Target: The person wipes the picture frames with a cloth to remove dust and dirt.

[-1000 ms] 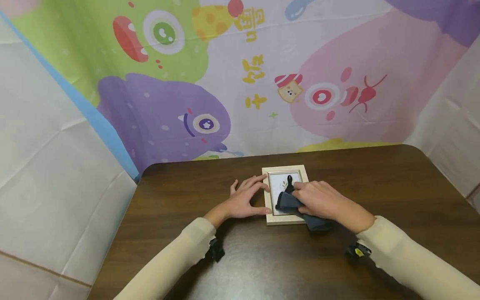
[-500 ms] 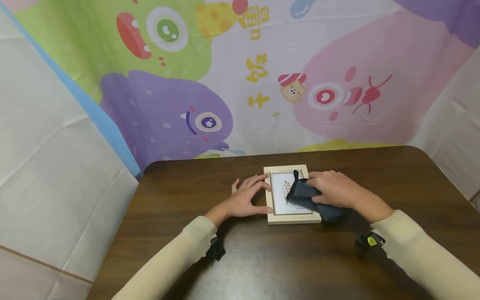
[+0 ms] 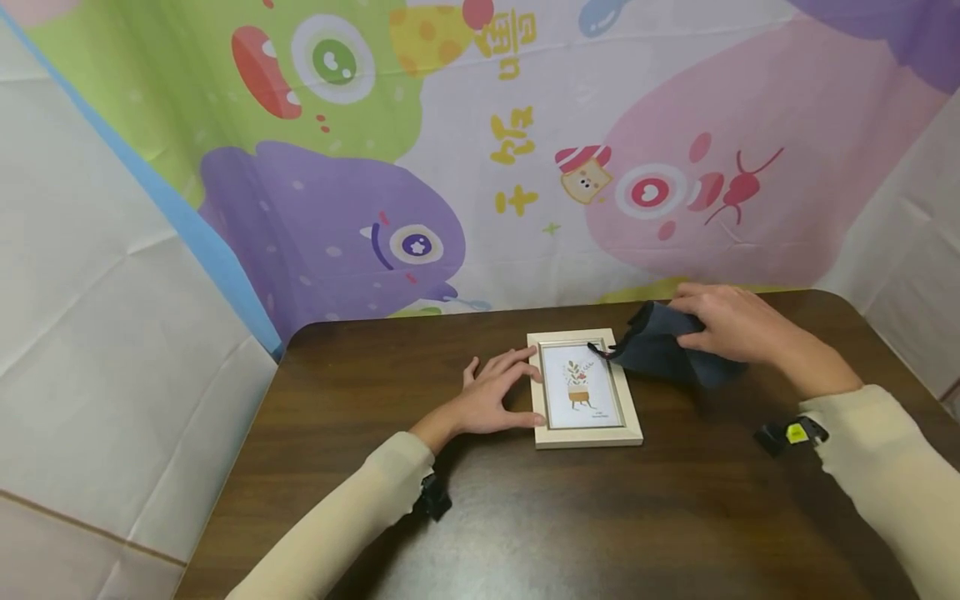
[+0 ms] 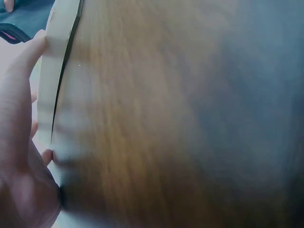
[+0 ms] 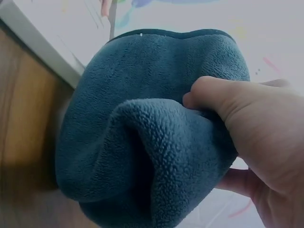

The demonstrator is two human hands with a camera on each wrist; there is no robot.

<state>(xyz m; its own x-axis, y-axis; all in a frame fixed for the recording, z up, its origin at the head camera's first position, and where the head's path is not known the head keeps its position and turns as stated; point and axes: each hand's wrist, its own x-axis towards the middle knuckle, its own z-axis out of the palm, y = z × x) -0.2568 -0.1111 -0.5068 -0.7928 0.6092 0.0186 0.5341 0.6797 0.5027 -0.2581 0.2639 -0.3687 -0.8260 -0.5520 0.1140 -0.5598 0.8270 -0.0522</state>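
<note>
A cream picture frame [image 3: 588, 438] lies flat on the dark wooden table, showing a print of a plant in an orange pot [image 3: 578, 387]. My left hand [image 3: 491, 402] rests at its left side, thumb on the lower part and fingers spread along the upper part; in the left wrist view the thumb [image 4: 23, 66] touches the frame's edge [image 4: 56, 57]. My right hand [image 3: 731, 323] grips a dark blue-grey cleaning cloth [image 3: 656, 346], lifted at the frame's upper right. The cloth's black loop hangs over the frame's right border. In the right wrist view, plush folds of cloth [image 5: 152, 76] droop below the thumb.
The brown table [image 3: 480, 517] reaches a cartoon-printed curtain [image 3: 517, 250] behind it. Pale padded panels [image 3: 112, 275] stand to the left and right. A black wrist camera [image 3: 432, 497] sits under each sleeve.
My right hand has moved right and away from me, lifting the cloth off the picture and uncovering the print. My left hand has stayed at the frame's left side.
</note>
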